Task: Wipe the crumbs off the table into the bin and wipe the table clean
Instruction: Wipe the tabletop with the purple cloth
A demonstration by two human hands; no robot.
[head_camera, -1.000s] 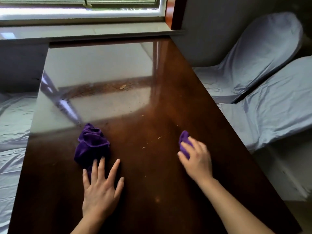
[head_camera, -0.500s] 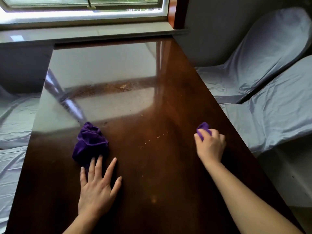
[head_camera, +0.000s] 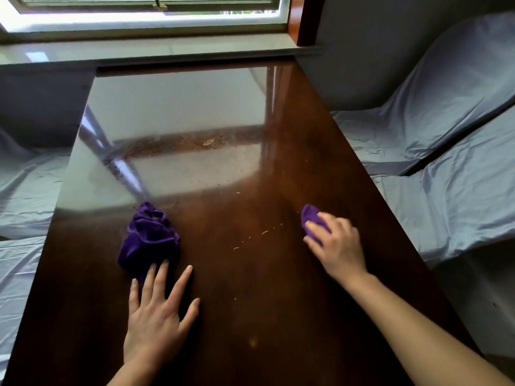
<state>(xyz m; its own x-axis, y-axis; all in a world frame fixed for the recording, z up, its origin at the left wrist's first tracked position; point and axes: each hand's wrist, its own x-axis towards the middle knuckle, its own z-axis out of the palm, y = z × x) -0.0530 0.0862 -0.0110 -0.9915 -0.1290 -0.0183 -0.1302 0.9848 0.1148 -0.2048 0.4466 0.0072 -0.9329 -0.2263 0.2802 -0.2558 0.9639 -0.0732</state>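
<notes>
Since the earlier frame, the right hand has slid left toward the crumbs, fingers curled over a small purple cloth on the table. Left hand lies spread flat, fingertips touching a bunched purple cloth at near left.

The dark glossy wooden table carried a crumpled purple cloth on its left half and a smaller purple cloth towards its right edge. A short line of pale crumbs lay between them. Further back, more debris lay scattered across the middle.
</notes>
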